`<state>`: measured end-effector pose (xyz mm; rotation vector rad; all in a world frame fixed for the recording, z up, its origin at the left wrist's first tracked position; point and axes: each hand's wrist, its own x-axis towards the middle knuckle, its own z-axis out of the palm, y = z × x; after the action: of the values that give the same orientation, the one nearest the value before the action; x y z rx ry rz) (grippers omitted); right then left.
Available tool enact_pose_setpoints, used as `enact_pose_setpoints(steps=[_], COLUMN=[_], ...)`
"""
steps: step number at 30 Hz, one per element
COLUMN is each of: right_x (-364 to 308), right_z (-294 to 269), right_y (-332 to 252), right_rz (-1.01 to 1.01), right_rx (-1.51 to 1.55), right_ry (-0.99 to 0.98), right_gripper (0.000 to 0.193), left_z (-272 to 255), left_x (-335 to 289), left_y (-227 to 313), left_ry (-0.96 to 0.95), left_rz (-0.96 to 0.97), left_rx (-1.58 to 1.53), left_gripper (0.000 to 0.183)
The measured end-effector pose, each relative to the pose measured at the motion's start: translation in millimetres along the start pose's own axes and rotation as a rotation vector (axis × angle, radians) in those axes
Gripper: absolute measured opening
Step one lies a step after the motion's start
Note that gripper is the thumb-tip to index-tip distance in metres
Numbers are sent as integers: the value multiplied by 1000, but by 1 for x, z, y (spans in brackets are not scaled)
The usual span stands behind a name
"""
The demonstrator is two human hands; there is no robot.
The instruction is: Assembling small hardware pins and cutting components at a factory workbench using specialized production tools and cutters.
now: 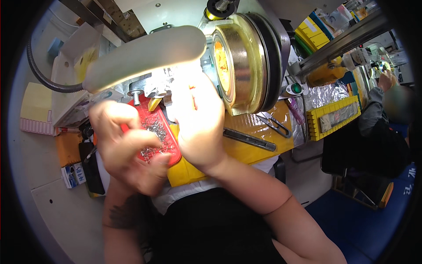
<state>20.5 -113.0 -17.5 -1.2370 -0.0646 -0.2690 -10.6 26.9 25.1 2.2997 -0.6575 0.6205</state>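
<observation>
My left hand (pixel 125 147) hovers over a red tray (pixel 176 154) of small shiny metal pieces (pixel 156 127). Its fingers are curled and a little blurred, with thumb and forefinger tips apart and nothing visible between them. Farther forward, my right hand (pixel 200 121) reaches in under the glowing lamp head (pixel 149 57), beside the machine's small metal fittings. Glare washes out its fingers, so what they hold or touch is hidden. Close to the right hand stands a brass-coloured wheel (pixel 246 66) with an orange centre.
On the yellow-brown bench covering (pixel 193 171) lie a black box cutter (pixel 250 139) and scissors (pixel 277 125). A yellow slotted rack (pixel 334 118) and a green button (pixel 296 88) are at right. A spool of yellow thread (pixel 215 13) sits at the top. Another person's sleeve (pixel 373 108) shows far right.
</observation>
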Motion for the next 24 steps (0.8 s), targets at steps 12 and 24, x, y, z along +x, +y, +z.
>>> enact_pose_setpoints(steps=[12, 24], right_x=[25, 35], right_z=[7, 7], right_y=[23, 31], right_rz=[-525, -178], right_rx=[-573, -184], right_ry=[72, -47], right_gripper=[6, 8], left_z=[-2, 32], left_x=[95, 136], left_y=[-74, -98], left_ry=[-275, -719], left_rz=[169, 280], left_rx=[-260, -828], left_gripper=[21, 29])
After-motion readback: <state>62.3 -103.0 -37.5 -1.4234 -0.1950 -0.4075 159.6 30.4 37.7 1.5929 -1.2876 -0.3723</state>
